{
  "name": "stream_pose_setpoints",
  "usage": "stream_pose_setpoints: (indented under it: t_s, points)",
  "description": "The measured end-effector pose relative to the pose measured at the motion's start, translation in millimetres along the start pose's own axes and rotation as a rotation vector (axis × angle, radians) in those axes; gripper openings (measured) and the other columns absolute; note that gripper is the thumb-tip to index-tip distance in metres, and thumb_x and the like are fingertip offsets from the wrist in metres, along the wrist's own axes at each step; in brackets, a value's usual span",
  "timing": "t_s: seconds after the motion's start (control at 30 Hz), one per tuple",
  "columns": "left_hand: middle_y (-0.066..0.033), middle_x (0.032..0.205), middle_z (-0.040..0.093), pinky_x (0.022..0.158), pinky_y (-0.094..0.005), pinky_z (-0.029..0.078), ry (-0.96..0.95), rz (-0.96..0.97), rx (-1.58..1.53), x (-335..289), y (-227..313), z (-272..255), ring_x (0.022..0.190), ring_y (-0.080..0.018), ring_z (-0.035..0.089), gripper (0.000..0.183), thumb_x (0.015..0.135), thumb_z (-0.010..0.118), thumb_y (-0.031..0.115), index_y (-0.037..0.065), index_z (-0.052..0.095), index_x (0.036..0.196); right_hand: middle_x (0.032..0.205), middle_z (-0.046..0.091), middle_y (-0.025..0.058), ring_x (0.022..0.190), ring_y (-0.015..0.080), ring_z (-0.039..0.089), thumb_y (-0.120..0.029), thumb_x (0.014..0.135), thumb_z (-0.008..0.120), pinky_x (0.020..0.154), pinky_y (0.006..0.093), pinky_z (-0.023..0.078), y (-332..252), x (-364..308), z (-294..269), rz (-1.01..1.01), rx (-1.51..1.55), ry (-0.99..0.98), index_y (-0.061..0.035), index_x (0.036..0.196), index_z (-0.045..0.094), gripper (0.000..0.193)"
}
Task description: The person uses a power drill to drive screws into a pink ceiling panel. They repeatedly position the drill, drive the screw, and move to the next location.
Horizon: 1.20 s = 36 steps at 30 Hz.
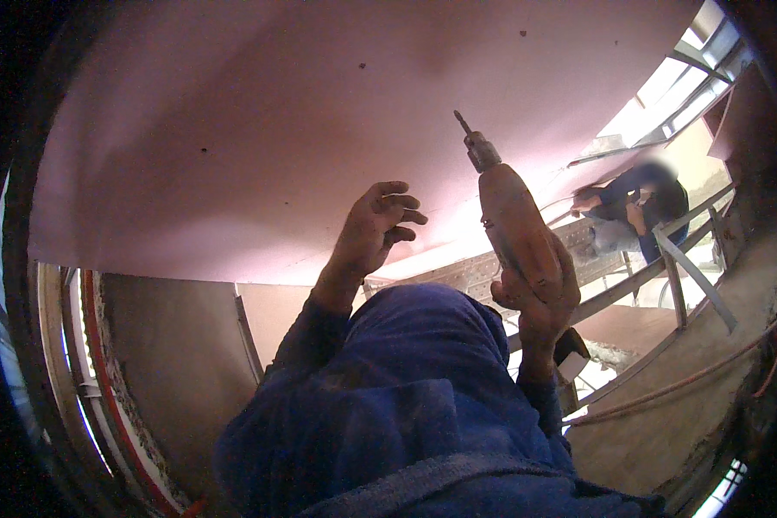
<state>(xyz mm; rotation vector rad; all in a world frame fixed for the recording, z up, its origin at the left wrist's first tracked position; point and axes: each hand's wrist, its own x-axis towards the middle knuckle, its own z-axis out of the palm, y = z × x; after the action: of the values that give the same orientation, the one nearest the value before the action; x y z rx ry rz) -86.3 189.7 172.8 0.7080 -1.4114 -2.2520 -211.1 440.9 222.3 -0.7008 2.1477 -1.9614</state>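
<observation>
A power drill with an orange-brown, worn body is gripped in my right hand, tilted up and slightly left. From its metal chuck a short bit points at a pinkish board that spans the top of the view; whether the tip touches the board I cannot tell. My left hand is raised to the left of the drill, fingers loosely bent and apart, with nothing visible in them. Several small dark fastener spots dot the board's face.
At the right, another person in dark clothing is beside metal scaffold bars. A perforated metal plank runs behind my arms. A hose or cable crosses a wall at lower right. Upright posts stand at left.
</observation>
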Motion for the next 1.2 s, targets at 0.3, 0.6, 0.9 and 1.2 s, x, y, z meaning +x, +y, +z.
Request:
stream_pose_setpoints:
  t_s: [0.3, 0.6, 0.9, 1.2]
  points:
    - [-0.0163, 0.112, 0.066, 0.076, -0.0354, 0.054, -0.007, -0.489, 0.126, 52, -117, -12, 0.092, -0.0265, 0.068, 0.027, 0.098, 0.061, -0.001, -0.001, 0.055, 0.125, 0.118, 0.072, 0.0165, 0.106, 0.0237, 0.070, -0.015, 0.071, 0.086, 0.094, 0.0370, 0.056, 45, -14, -29, 0.134, 0.018, 0.079, 0.0034, 0.136, 0.062, 0.071]
    - [-0.0192, 0.112, 0.071, 0.085, -0.0362, 0.059, -0.054, -0.349, 0.058, 75, -112, 10, 0.098, -0.0286, 0.072, 0.026, 0.105, 0.062, 0.012, -0.004, 0.059, 0.125, 0.120, 0.072, 0.0182, 0.108, 0.0249, 0.070, -0.014, 0.071, 0.087, 0.095, 0.0371, 0.056, 84, -17, -53, 0.349, 0.051, 0.085, 0.0054, 0.133, 0.063, 0.070]
    - [-0.0156, 0.106, 0.073, 0.096, -0.0397, 0.061, -0.072, -0.289, -0.039, 100, -100, 25, 0.107, -0.0283, 0.072, 0.020, 0.107, 0.057, 0.012, -0.003, 0.064, 0.119, 0.121, 0.073, 0.0181, 0.107, 0.0238, 0.072, -0.022, 0.068, 0.091, 0.095, 0.0377, 0.057, 106, -17, -56, 0.137, -0.162, -0.062, 0.0020, 0.134, 0.065, 0.075]
    - [-0.0189, 0.109, 0.073, 0.100, -0.0444, 0.060, 0.020, -0.301, -0.156, 117, -111, 16, 0.101, -0.0328, 0.074, 0.024, 0.100, 0.071, 0.012, -0.005, 0.066, 0.117, 0.121, 0.074, 0.0174, 0.107, 0.0253, 0.072, -0.026, 0.066, 0.092, 0.096, 0.0387, 0.057, 117, -16, -61, 0.299, -0.005, -0.076, 0.0012, 0.133, 0.066, 0.077]
